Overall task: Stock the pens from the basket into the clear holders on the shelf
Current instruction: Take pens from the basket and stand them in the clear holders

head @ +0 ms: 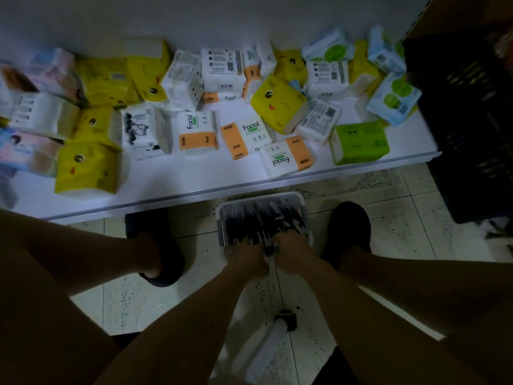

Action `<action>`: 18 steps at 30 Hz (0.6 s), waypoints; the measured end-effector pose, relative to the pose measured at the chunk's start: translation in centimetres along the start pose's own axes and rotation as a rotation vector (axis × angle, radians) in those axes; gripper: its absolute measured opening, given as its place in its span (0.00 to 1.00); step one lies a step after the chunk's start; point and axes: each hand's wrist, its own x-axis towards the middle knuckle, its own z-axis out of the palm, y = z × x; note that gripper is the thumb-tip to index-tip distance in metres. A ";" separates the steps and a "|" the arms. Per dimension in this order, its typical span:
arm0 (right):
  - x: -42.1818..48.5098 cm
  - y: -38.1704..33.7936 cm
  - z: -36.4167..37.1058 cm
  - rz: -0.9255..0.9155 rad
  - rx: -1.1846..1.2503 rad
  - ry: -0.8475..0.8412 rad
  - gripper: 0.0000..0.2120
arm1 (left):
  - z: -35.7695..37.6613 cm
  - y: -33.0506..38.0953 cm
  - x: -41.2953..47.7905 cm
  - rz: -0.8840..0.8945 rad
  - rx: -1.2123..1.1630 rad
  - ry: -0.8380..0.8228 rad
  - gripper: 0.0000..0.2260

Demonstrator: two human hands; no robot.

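A white basket (301, 201) stands on the tiled floor between my feet, filled with several dark pens (261, 220). Both my hands reach down into its near end. My left hand (247, 258) and my right hand (291, 252) are side by side, fingers curled around a bunch of pens held between them. The light is dim, so the exact grip is hard to make out. No clear holders appear in view.
A low white shelf (166, 187) just beyond the basket carries many tissue packs (197, 132) in yellow, orange, green and blue. A black crate (466, 120) stands at the right. My dark slippers (347, 232) flank the basket. A white stool leg with a black wheel (286, 319) is below my arms.
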 end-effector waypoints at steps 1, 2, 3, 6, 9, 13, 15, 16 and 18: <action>0.2 0.0 0.0 0.007 0.005 0.005 0.08 | 0.0 -0.1 0.0 0.011 -0.005 0.005 0.26; 0.3 0.0 0.0 0.009 0.010 0.008 0.08 | 0.0 -0.3 -0.1 0.029 -0.015 0.019 0.26; 0.4 0.2 0.3 0.014 0.016 0.007 0.08 | 0.1 -0.5 -0.1 0.046 -0.030 0.036 0.25; 0.4 0.3 0.6 0.003 0.032 -0.012 0.13 | 0.5 -1.1 -0.1 0.028 -0.135 0.086 0.19; 1.2 0.5 0.9 0.005 0.031 -0.041 0.14 | 0.1 -1.2 -0.3 0.002 -0.277 0.230 0.08; 2.2 0.5 1.8 0.012 -0.002 -0.024 0.17 | -1.3 -1.7 -1.0 -0.070 -0.507 0.283 0.09; 2.5 0.5 2.0 0.016 -0.048 -0.061 0.18 | -2.1 -2.0 -1.5 -0.095 -0.664 0.234 0.07; 2.5 0.5 2.0 0.015 -0.071 -0.070 0.17 | -2.6 -1.9 -1.8 -0.109 -0.728 0.196 0.06; 2.9 0.6 2.2 0.021 -0.087 -0.049 0.19 | -3.3 -1.8 -2.6 -0.135 -0.784 0.134 0.06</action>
